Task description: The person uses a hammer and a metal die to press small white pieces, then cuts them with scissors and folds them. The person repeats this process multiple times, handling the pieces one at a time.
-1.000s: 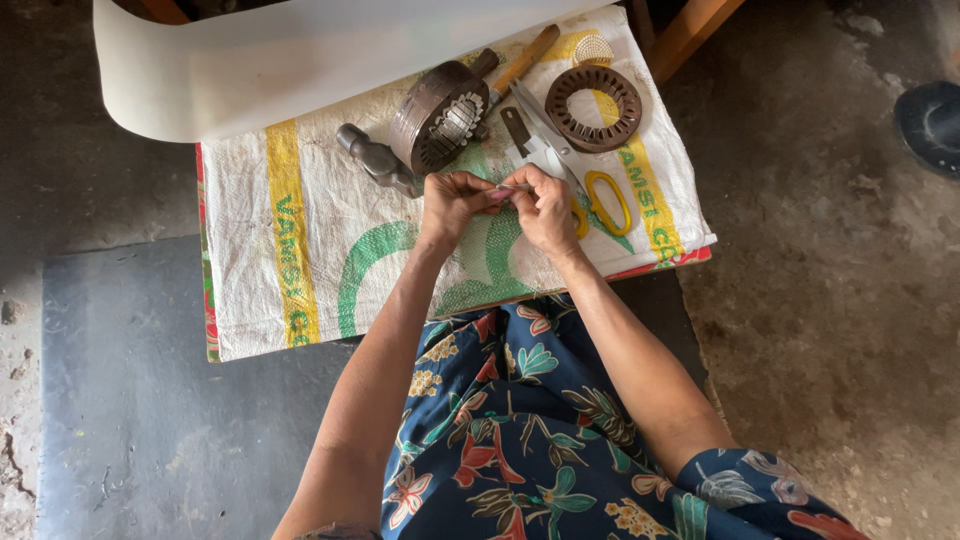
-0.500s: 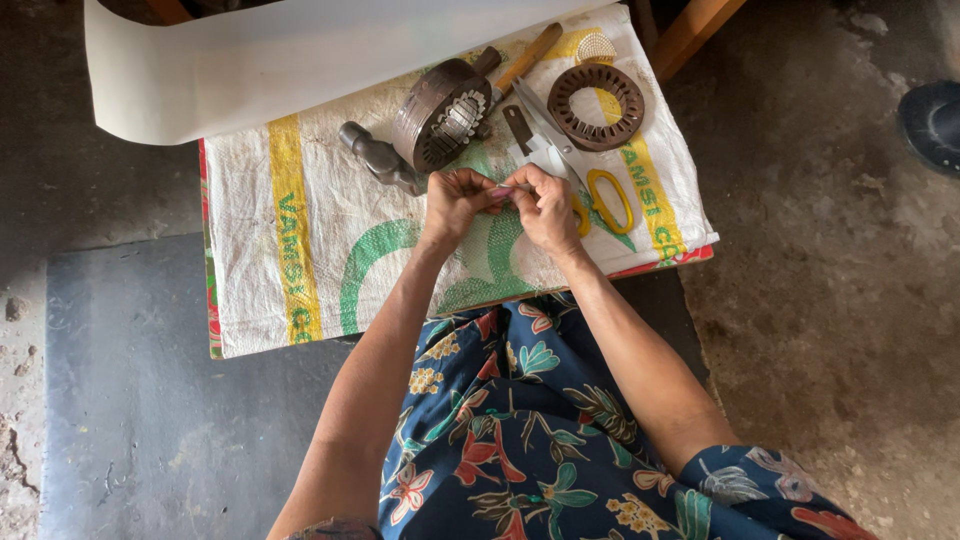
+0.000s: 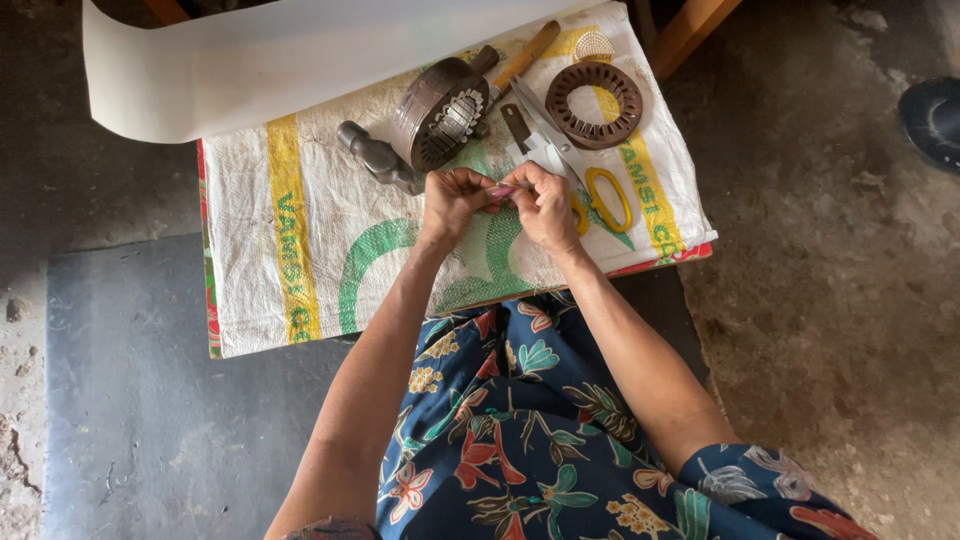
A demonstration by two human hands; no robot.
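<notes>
Pink strip pinched between left hand and right hand.

small pinkish strip, pinched level between both hands, above sack

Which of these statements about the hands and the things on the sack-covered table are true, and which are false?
1. Both hands pinch one small strip together. True: the left hand and the right hand meet on a small pinkish strip.
2. The scissors have red handles. False: the scissors have yellow handles.
3. A flat brown ring with notches on its inner edge lies on the sack. True: the ring lies near the far right corner of the woven sack.
4. The round metal part stands on the floor. False: the round metal part rests on the sack, beside the ring.
5. The wide white sheet lies under the hands. False: the white sheet lies beyond them.
</notes>
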